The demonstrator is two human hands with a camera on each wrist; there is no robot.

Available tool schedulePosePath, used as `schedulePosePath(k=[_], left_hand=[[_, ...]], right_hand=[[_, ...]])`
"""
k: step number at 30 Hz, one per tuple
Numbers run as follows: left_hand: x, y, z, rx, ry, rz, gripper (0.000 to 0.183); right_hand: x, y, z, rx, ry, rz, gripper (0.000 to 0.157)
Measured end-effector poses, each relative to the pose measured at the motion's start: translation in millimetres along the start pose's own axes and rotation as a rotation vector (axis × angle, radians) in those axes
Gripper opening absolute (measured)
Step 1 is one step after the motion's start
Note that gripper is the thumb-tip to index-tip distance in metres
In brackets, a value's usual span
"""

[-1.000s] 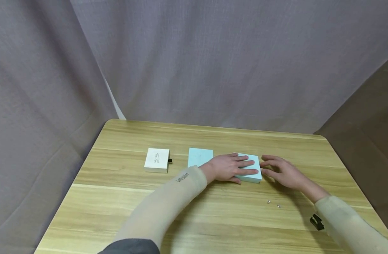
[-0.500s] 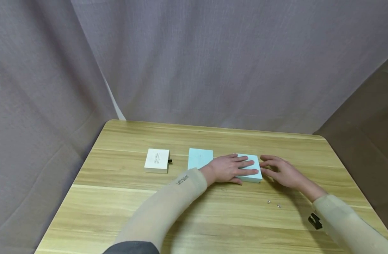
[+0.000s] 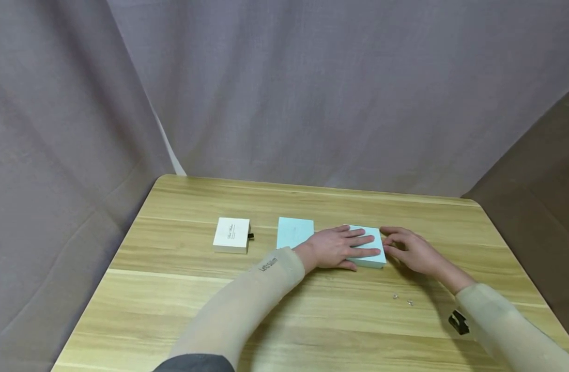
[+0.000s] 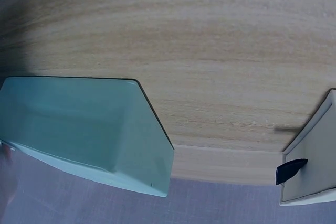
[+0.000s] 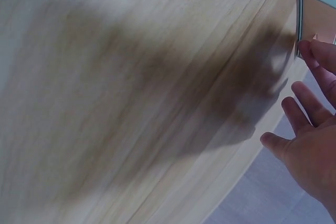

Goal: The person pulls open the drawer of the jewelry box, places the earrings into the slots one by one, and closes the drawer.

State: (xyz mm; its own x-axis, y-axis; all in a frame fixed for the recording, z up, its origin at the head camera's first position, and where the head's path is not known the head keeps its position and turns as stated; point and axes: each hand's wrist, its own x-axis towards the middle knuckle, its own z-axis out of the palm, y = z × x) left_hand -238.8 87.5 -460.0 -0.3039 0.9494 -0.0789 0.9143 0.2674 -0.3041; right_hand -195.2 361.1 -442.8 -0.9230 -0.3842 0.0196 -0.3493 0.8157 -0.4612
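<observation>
My left hand (image 3: 333, 247) lies flat with spread fingers on top of the right-hand mint-green drawer box (image 3: 369, 262). My right hand (image 3: 412, 251) is at that box's right side. In the right wrist view its thumb and index fingertips (image 5: 304, 50) come together at the box's pinkish end face (image 5: 317, 17), pinching a small pull tab mostly hidden by them. The other fingers stay spread. Another mint-green box (image 3: 294, 231) lies just left, partly behind the left wrist. Two tiny shiny pieces (image 3: 396, 296), resembling stud earrings, lie on the table below the right hand.
A white drawer box (image 3: 231, 235) with printed lettering and a black tab (image 4: 290, 171) stands farther left on the wooden table (image 3: 182, 310). Grey curtains (image 3: 312, 93) hang behind and beside the table. A small black piece (image 3: 458, 322) shows by the right sleeve.
My right thumb and index finger have drawn together at the box's right side, and that hand has moved slightly left. My left hand keeps its place on the box.
</observation>
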Motion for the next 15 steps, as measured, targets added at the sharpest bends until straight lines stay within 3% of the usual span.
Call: schedulePosePath(k=[15], left_hand=[[0.6,0.6,0.0,0.008,-0.006,-0.005,0.068]], right_hand=[[-6.7,5.8,-1.3,-0.025,0.056,-0.037,0.018]])
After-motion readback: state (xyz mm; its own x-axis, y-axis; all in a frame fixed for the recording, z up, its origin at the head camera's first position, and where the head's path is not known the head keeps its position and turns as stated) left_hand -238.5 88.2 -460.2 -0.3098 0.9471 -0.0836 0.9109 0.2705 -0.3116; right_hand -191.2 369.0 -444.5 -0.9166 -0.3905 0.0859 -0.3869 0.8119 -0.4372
